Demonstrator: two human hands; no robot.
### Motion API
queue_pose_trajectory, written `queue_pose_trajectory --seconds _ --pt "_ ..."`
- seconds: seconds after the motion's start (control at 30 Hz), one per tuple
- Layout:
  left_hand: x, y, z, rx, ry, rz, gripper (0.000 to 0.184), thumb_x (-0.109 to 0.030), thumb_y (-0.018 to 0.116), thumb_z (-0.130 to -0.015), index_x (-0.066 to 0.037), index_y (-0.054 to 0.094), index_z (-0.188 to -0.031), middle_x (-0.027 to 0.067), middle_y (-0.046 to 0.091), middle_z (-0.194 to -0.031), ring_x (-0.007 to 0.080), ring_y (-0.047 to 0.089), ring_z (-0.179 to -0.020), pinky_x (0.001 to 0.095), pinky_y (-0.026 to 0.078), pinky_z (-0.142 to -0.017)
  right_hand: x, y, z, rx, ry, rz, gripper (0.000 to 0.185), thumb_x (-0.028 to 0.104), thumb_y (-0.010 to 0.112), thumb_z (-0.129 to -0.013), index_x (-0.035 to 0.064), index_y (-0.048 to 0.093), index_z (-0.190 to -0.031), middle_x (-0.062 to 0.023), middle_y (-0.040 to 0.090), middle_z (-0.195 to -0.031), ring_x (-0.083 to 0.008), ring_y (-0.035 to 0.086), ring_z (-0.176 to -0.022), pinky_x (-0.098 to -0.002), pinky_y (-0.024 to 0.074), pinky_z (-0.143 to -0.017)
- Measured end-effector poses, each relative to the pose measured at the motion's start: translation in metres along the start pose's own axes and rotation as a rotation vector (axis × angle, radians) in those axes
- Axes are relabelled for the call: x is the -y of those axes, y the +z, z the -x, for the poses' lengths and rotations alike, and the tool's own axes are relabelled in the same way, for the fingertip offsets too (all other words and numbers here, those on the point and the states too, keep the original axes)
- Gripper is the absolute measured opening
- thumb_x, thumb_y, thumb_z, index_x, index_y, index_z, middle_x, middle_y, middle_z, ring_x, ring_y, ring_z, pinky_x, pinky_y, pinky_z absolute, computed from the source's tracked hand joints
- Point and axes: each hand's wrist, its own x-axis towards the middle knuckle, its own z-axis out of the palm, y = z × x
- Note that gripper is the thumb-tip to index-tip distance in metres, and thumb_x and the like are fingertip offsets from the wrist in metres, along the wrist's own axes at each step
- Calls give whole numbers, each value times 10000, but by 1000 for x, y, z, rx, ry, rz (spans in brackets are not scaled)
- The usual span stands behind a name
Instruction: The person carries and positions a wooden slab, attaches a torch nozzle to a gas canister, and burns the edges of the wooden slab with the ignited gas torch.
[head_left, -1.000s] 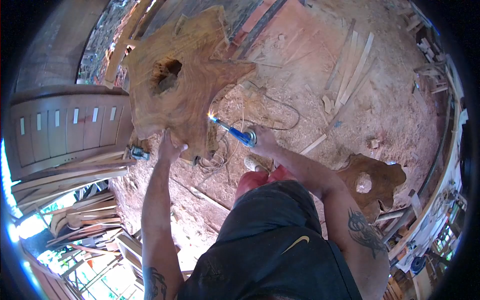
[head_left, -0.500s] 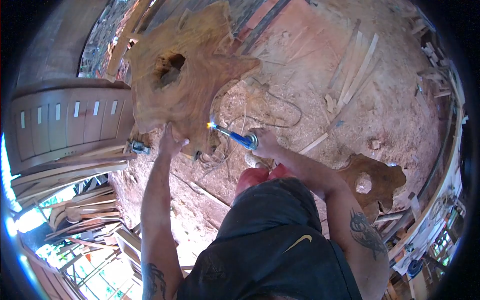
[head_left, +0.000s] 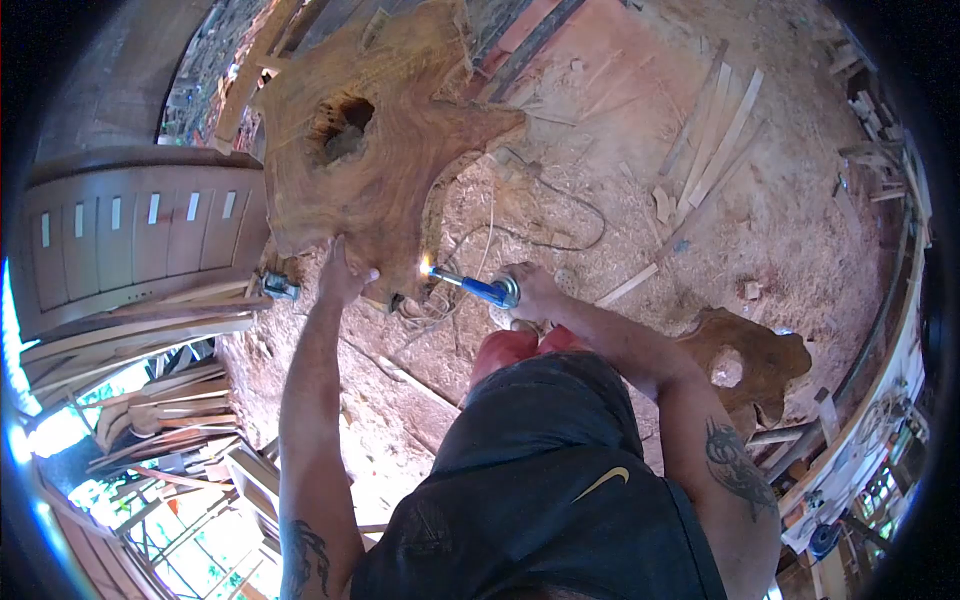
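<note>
A large brown wood slab [head_left: 390, 170] with irregular edges and a dark hole stands at the upper left. My left hand [head_left: 345, 278] lies on its lower edge, thumb spread apart from the fingers. In my right hand [head_left: 530, 290] is a blue gas torch [head_left: 484, 291], with my fingers wrapped round its canister end. The torch nozzle points left, and a small bright flame burns at its tip, against the slab's lower right edge.
A panelled wooden door [head_left: 130, 235] and stacked boards [head_left: 170, 420] are on the left. A power tool [head_left: 280, 286] sits beside the slab. A cord [head_left: 575, 245] crosses the dusty floor. Thin strips [head_left: 715, 140] and a smaller holed slab [head_left: 765, 360] lie on the right.
My right hand has brought the torch lower along the slab's edge, towards my body. The flame moves with it. My left hand stays on the slab, which appears slightly higher in view.
</note>
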Motion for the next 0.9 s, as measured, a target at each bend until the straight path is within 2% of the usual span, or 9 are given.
queue_pose_trajectory --seconds 0.3,0.4,0.5,0.6,0.73,0.8,0.9 --pt "1 1 -1 -8 22 -22 1170 -432 876 -723 -6 193 -1572 273 223 -1618 370 299 -1487 416 303 -1204 3 -1 8 144 108 52 525 265 731 -712 114 653 -1209 -101 658 -1250 -324 621 -1144 -428 510 -993" --pt "3 3 -2 -13 20 -37 1169 -440 872 -727 -13 189 -1575 267 226 -1620 369 324 -1477 420 319 -1195 -4 7 12 96 115 35 530 276 733 -714 129 651 -1217 -111 671 -1221 -329 626 -1135 -429 520 -984" --pt "2 2 -2 -14 22 -50 1169 -445 872 -726 -13 193 -1574 263 235 -1618 369 339 -1470 420 329 -1189 -11 9 10 202 190 42 545 246 744 -705 138 646 -1230 -115 681 -1193 -334 633 -1116 -430 524 -981" --pt "1 0 -1 -5 12 -55 1168 -447 871 -726 -13 195 -1573 256 243 -1618 367 342 -1469 421 328 -1189 -11 8 14 154 300 12 541 209 742 -702 140 644 -1230 -110 673 -1202 -330 626 -1123 -430 517 -992" --pt "-1 -2 0 5 3 -36 1160 -443 867 -733 -13 194 -1574 249 245 -1621 358 324 -1479 421 311 -1199 -10 5 14 187 305 16 537 200 740 -703 135 641 -1227 -106 658 -1233 -326 611 -1154 -432 506 -1009" --pt "-6 -4 2 1 -3 -17 1140 -395 879 -730 -6 211 -1568 253 240 -1620 360 313 -1483 409 301 -1208 -12 6 13 198 322 4 537 203 741 -699 135 643 -1223 -102 651 -1249 -325 602 -1172 -433 499 -1018" --pt "-7 -4 2 -2 0 -5 1132 -369 884 -729 -3 215 -1565 254 233 -1621 360 307 -1485 403 296 -1213 -9 5 7 265 226 11 559 211 745 -692 134 635 -1235 -103 649 -1265 -327 600 -1180 -432 496 -1022"
